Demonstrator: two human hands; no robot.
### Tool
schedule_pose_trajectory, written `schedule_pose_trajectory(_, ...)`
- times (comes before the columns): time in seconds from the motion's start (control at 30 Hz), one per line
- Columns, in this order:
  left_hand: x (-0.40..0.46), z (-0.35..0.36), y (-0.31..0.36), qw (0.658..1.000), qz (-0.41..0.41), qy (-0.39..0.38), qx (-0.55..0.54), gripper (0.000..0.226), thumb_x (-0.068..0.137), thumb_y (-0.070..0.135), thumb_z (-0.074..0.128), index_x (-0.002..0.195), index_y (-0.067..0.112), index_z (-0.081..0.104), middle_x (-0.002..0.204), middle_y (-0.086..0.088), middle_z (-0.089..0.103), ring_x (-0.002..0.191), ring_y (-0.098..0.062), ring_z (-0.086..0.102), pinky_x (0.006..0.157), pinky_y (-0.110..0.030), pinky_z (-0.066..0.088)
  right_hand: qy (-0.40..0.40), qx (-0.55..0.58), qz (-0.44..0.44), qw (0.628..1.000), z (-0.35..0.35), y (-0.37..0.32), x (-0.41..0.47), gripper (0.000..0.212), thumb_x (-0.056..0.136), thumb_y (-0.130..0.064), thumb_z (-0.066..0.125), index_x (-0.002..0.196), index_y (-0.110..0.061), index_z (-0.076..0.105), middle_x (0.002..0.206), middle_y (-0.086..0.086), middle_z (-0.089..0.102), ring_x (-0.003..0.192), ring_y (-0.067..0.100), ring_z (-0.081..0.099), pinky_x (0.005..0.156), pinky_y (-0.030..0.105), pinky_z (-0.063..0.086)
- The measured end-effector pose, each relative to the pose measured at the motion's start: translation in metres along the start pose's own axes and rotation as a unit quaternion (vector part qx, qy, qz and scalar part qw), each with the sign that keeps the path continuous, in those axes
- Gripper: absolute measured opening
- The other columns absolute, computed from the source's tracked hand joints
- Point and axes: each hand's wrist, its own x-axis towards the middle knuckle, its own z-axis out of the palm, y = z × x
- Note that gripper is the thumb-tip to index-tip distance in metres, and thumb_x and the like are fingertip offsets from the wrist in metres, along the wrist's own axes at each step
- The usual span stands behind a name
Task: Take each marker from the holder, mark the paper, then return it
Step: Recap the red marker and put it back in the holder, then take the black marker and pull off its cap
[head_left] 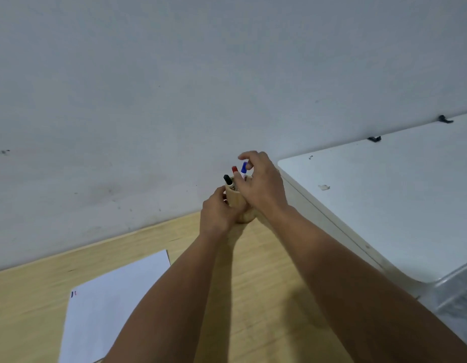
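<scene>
Nearer the camera than the left hand and off to its left, a white sheet of paper [114, 305] lies flat on the wooden tabletop [266, 297], with short dark, blue and red strokes at its corner; no writing on it can be read. The left hand [218, 210] wraps around the side of the wooden holder [239, 203], which stands upright. Just above it, a black-capped marker [228, 179] leans left, caps up. Under the right hand [258, 184], whose fingers are loosely spread, the red-capped marker [235, 170] and blue-capped marker [244, 168] stand nearly upright in the holder; whether its fingertips touch the blue cap I cannot tell. Labels are too small to read.
</scene>
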Motion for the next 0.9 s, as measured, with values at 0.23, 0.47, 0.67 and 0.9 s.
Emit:
schedule_pose_trajectory(0.23,-0.002,-0.001,0.004,1.0,0.006,-0.004,0.014,0.042,0.083,0.025,0.075,0.124,0.022,0.063,0.099,0.014,0.068,0.093,-0.013,0.067,0.069,-0.019,0.048,-0.149,-0.127,0.058,0.979,0.003,-0.012,0.001,0.031,0.097,-0.044,0.067,0.119,-0.027,0.081,0.123,0.002,0.067,0.116,0.025,0.066,0.104,0.045,0.047)
schedule_pose_trajectory(0.47,-0.006,-0.014,0.013,0.998,-0.009,-0.037,0.055,0.054,0.077,0.042,0.077,0.12,0.015,0.06,0.111,-0.002,0.071,0.108,-0.025,0.067,0.078,-0.034,0.053,0.002,0.04,0.089,0.995,-0.009,-0.029,0.006,0.022,0.094,-0.041,0.075,0.103,-0.021,0.078,0.107,-0.003,0.071,0.09,0.014,0.069,0.09,0.044,0.057)
schedule_pose_trajectory(0.67,-0.023,-0.07,0.019,0.999,-0.024,0.006,0.041,0.051,0.095,0.034,0.062,0.143,0.018,0.057,0.129,-0.005,0.069,0.119,-0.023,0.065,0.103,-0.042,0.051,0.059,0.222,0.085,0.97,-0.021,-0.07,0.01,0.014,0.09,-0.031,0.078,0.09,-0.019,0.072,0.073,-0.009,0.074,0.061,0.005,0.069,0.07,0.035,0.063)
schedule_pose_trajectory(0.9,-0.067,-0.163,0.015,0.991,-0.035,0.092,-0.088,0.049,0.101,0.056,0.046,0.097,0.013,0.07,0.089,-0.006,0.075,0.078,-0.022,0.073,0.078,-0.045,0.063,-0.12,0.289,0.108,0.944,0.015,-0.116,-0.046,0.017,0.109,-0.032,0.06,0.108,-0.016,0.066,0.082,0.003,0.071,0.062,0.014,0.062,0.062,0.033,0.054)
